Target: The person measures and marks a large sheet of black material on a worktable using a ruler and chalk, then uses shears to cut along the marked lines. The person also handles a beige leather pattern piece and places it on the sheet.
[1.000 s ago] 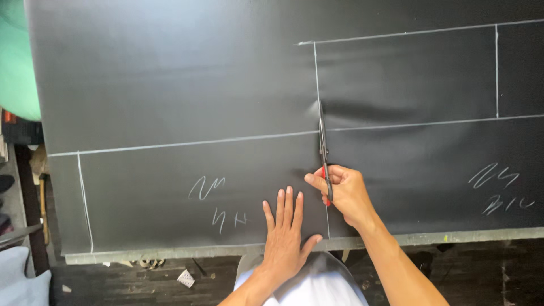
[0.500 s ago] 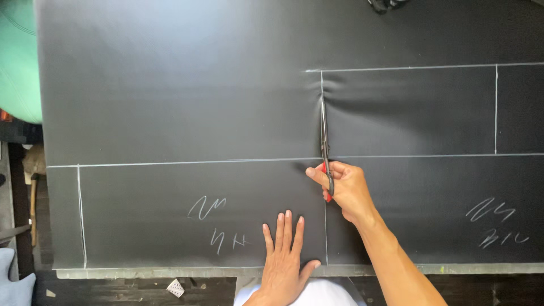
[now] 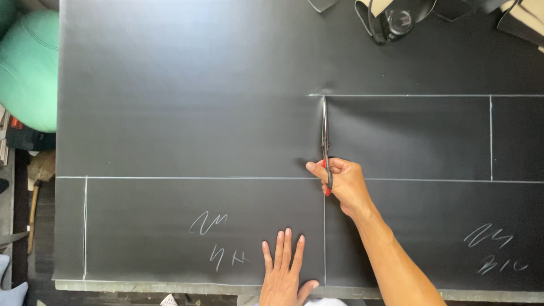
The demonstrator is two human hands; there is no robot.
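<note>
Head view is showing wide bare black sheet [image 3: 187, 124] lying beyond and left of both hands, its near edge running just under the flat, spread left hand [image 3: 285, 275]. Right hand [image 3: 343, 184] is gripping closed around red-handled scissors [image 3: 325, 144], whose blades are pointing straight away along the chalk line [image 3: 324, 226].
</note>
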